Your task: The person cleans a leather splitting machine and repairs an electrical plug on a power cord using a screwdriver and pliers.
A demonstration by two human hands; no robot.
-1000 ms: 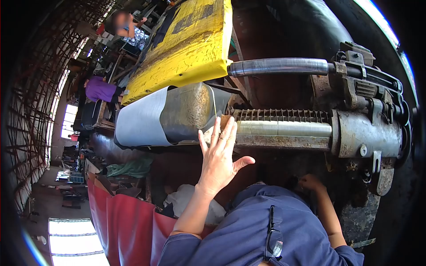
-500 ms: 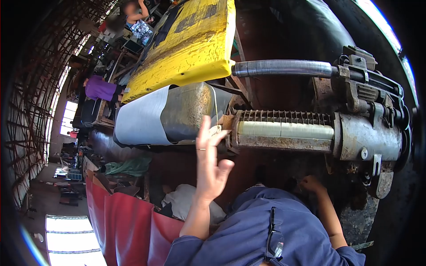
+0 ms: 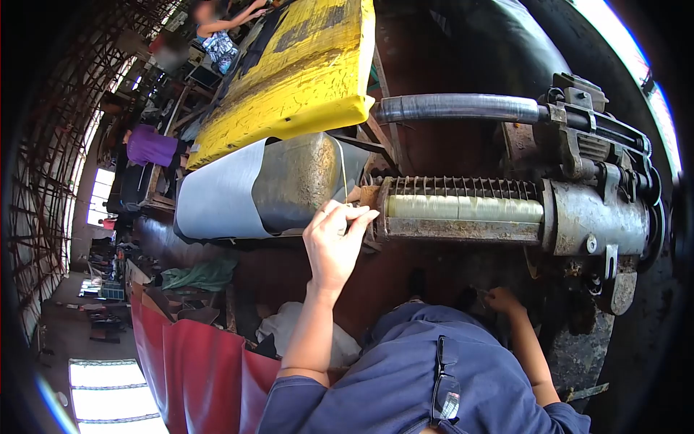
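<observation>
My left hand (image 3: 334, 244) is raised at the centre, thumb and fingers pinched on the end of a thin pale cord (image 3: 343, 163). The cord runs over the end of a dark, worn roll (image 3: 293, 173) with a light grey sheet (image 3: 220, 192) round its left part. Just right of the hand is a rusty machine frame (image 3: 463, 230) holding a pale cylinder (image 3: 463, 208). My right hand (image 3: 506, 300) is low beside my body, its fingers curled; what it holds is too dark to make out.
A yellow covered slab (image 3: 289, 79) and a metal shaft (image 3: 463, 108) lie beyond the roll. The machine's metal housing (image 3: 600, 217) is at right. Red sheeting (image 3: 191, 362) hangs at lower left. Two people, one in purple (image 3: 152, 147), are at upper left.
My left hand has gone from spread fingers to a pinch on the cord and moved slightly down. The person at the top left has stretched their arms out. The view has shifted a little.
</observation>
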